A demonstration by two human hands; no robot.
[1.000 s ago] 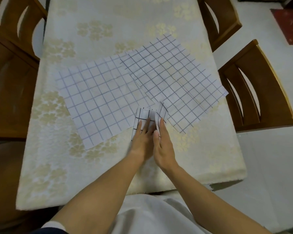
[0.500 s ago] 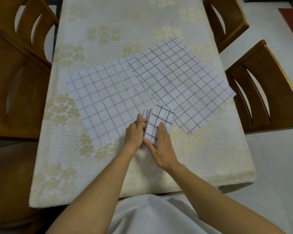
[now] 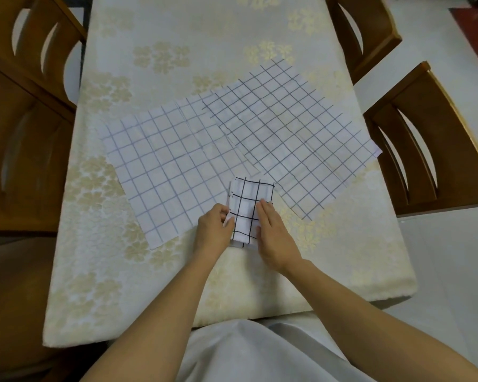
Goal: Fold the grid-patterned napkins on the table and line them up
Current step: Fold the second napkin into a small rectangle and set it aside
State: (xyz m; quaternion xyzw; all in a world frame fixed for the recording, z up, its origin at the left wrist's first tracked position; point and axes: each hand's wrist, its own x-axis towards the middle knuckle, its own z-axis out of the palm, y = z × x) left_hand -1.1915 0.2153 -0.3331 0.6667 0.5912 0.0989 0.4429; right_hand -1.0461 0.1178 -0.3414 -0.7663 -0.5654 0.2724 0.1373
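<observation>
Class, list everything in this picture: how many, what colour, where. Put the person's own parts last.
folded napkin: one, white with black grid, between the hands.
open napkins: two, white with grey grid, overlapping mid-table.
tablecloth: one, cream with floral pattern, over the table.
chairs: four, brown wood, two each side.
rug: one, red, floor, top right.
garment: one, white, bottom.
left hand: one, pinching the folded napkin's left edge.
right hand: one, fingers flat on its right side.

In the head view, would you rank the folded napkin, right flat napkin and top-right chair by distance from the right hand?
1. folded napkin, touched by the right hand
2. right flat napkin, just beyond it
3. top-right chair, far table corner
</observation>
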